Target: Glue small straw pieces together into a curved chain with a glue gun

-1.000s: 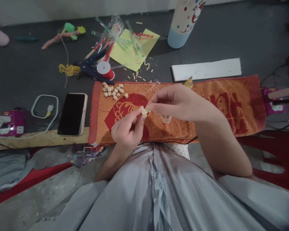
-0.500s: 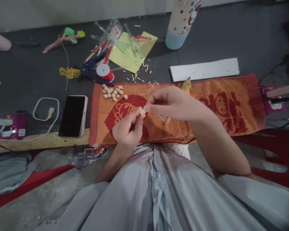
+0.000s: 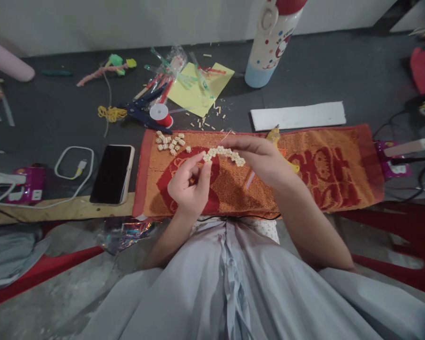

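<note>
A curved chain of pale bead clusters (image 3: 224, 152) stretches between my hands, over the towel. My left hand (image 3: 191, 184) pinches its left end between thumb and fingertips. My right hand (image 3: 260, 158) is at its right part, with fingers extended behind the chain and the thumb side against its end; the exact grip is partly hidden. A thin pale thread (image 3: 226, 136) shows just above the right fingers. Loose pale bead clusters (image 3: 170, 141) lie in a group on the towel's upper left.
The orange towel (image 3: 241, 198) lies along the table edge. Around it are a phone (image 3: 113, 174), red thread spool (image 3: 162, 116), dark-blue cutters (image 3: 145, 108), yellow paper (image 3: 198, 94), white strip (image 3: 299, 115), yellow tool (image 3: 274, 136), bottle (image 3: 269, 52) and cable (image 3: 88, 174).
The chain, earlier bunched and mostly hidden at my fingertips, now shows spread out in an arc. My right hand has moved slightly right and its fingers have straightened. The camera view has tilted up.
</note>
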`<action>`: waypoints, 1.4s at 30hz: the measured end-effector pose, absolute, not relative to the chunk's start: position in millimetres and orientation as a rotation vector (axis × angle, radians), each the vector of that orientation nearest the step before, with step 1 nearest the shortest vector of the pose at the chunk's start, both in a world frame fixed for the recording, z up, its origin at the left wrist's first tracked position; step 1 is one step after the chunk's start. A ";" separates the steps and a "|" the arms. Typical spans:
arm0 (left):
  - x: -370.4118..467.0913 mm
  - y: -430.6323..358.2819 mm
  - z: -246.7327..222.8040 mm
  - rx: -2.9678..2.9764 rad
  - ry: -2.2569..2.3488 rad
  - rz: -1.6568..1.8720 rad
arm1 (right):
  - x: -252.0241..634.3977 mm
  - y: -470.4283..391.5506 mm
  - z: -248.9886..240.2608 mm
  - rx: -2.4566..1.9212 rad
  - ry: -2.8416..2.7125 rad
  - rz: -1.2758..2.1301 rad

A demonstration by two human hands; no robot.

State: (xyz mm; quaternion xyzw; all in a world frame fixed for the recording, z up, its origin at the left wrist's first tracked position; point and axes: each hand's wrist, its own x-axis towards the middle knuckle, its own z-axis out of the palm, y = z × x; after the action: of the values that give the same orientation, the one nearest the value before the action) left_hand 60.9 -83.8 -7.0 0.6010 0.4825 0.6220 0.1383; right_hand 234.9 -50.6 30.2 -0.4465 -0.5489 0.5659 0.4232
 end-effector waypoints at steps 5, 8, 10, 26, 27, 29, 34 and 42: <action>65.3 -79.5 -6.9 1.553 1.437 1.768 | 226.0 -58.8 26.9 -0.982 -1.258 1.609; 67.2 -78.1 -5.9 1.491 1.480 1.753 | 219.0 -61.7 27.1 -0.937 -1.196 1.630; 68.1 -77.4 -5.4 1.484 1.510 1.738 | 212.8 -63.0 25.6 -0.935 -1.114 1.625; 69.0 -75.3 -9.1 1.665 1.485 1.824 | 190.7 -62.8 16.5 -1.105 -0.912 1.321; 68.1 -74.4 -9.1 1.669 1.504 1.829 | 194.2 -62.1 14.0 -1.124 -0.913 1.287; 65.9 -72.7 -9.0 1.664 1.535 1.836 | 203.9 -59.3 7.9 -1.149 -0.852 1.222; 58.1 -68.7 -10.7 1.624 1.600 1.824 | 243.9 -45.8 -0.2 -1.215 -0.764 0.971; 42.3 -62.2 -12.0 1.623 1.722 1.866 | 316.4 -21.2 7.7 -1.317 -0.836 0.619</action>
State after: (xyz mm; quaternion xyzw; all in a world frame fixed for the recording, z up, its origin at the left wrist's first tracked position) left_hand 42.3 -62.2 -12.0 0.5374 0.5703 0.6180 0.0639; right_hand 316.4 -21.2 7.7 -0.5840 -0.3705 0.2745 0.6681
